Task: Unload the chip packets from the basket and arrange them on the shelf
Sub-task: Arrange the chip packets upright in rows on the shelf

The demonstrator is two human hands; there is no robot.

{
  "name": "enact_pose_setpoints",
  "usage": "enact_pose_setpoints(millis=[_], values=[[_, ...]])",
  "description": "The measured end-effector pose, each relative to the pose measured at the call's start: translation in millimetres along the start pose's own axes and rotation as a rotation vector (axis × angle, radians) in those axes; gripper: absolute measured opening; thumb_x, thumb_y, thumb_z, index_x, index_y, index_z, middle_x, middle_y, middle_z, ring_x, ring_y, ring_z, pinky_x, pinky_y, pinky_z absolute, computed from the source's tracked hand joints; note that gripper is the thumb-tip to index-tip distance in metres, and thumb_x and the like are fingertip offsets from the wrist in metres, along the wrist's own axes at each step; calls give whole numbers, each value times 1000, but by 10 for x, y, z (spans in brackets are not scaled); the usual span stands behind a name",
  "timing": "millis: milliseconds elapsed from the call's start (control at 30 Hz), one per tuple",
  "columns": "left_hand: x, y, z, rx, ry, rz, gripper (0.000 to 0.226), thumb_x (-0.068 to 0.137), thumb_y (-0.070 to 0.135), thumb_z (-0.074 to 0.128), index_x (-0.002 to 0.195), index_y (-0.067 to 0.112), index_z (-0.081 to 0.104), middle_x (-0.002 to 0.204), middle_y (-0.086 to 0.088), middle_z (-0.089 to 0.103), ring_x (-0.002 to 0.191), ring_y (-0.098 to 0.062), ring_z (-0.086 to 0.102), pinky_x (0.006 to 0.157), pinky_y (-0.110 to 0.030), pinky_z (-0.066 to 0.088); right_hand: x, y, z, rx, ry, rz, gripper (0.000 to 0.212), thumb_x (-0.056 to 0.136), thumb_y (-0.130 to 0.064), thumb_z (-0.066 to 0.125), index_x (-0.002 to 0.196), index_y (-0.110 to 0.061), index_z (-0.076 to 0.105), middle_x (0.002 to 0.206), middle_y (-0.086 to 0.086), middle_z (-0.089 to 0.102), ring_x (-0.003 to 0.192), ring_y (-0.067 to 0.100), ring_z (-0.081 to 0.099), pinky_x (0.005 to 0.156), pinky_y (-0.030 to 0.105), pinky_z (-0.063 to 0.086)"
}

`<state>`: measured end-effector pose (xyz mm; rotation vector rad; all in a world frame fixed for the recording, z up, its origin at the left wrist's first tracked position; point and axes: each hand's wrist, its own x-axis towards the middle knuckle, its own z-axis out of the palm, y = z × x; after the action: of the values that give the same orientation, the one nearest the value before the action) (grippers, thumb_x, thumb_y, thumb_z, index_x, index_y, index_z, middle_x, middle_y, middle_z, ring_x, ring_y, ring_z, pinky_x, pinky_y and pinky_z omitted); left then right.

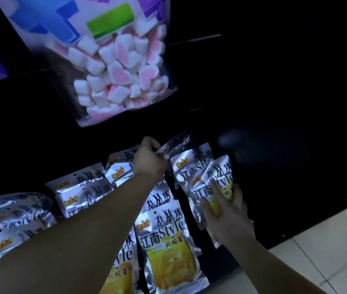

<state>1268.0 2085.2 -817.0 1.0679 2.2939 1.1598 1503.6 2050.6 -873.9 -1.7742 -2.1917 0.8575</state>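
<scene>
Below the hanging marshmallow bag [121, 66], silver chip packets printed "江南Style" lie in overlapping rows on the dark shelf [215, 266]. The left hand [150, 158] reaches straight under the bag, fingers pinched together on the top edge of the rear packet [179, 143]. Below and right of the bag, the right hand [225, 213] rests with fingers spread flat on the end packet [217, 172].

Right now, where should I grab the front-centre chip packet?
Probably the near bottom seal, coming from the front: the front-centre chip packet lies flat, face-up, that edge bare; other packets crowd its left and top.
</scene>
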Motion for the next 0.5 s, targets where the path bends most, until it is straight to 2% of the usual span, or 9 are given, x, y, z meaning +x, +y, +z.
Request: enact_pose_setpoints(millis=[67,100,167,233,267,333,400,433,500], values=[[12,-20,12,-22,-84,-7,28,88,-6,60,95,20,66,91,0,67,87,-26,68,70,-37,58,38,-41,8,-4,-9,2,65,93,-76,33,151,-65,4,164,-7,-12,152,32,11,104,56,45],[26,-29,28,-13,-141,9,34,88,-9,59,100,21,70,96,3,67,95,-24,67,73,-31,56,56,-61,13,-1,-17,-4,65,93,-76,33,151,-65,6,164,-7,-12,152,32,9,106,56,43],[64,-26,55,-10,-259,42,47,93,-11,54,131,16,63,120,0,61,115,-20,60,92,-22,48,74,-83,15,6,-44,-8,63,93,-76,34,150,-65,9,164,-10,-13,153,30,4,112,57,38],[100,-35,85,7,-357,118,60,94,-10,55,149,14,48,147,-3,48,132,-22,53,110,-30,44,81,-73,20,27,-73,4,62,93,-76,34,149,-66,11,165,-12,-14,154,29,-1,116,58,32],[104,-49,81,59,-329,178,62,93,-8,58,150,15,48,154,-3,42,136,-24,51,111,-36,46,85,-58,21,46,-85,12,62,93,-76,34,149,-67,11,165,-13,-14,154,29,-2,117,58,30],[87,-90,31,230,-139,317,55,89,2,61,142,18,58,153,-4,42,136,-25,48,107,-39,50,76,-42,19,82,-108,19,63,92,-78,33,148,-68,8,164,-15,-15,154,29,-3,116,60,31],[39,-63,-58,283,69,415,46,89,12,64,134,21,65,141,-7,49,128,-27,50,100,-37,52,45,-23,-3,108,-123,23,63,91,-80,33,147,-70,6,163,-18,-14,154,28,-2,116,59,31],[16,-57,-82,243,91,416,41,90,15,65,130,21,67,133,-8,54,120,-27,56,96,-37,54,29,-12,-20,131,-130,24,63,90,-81,33,146,-71,7,163,-19,-13,154,28,-1,117,59,31],[-73,-45,-96,107,-40,321,35,93,16,65,128,21,68,118,-6,64,99,-25,67,85,-38,58,-4,12,-51,191,-141,21,62,88,-83,35,144,-74,9,162,-21,-11,155,28,2,118,58,30]])
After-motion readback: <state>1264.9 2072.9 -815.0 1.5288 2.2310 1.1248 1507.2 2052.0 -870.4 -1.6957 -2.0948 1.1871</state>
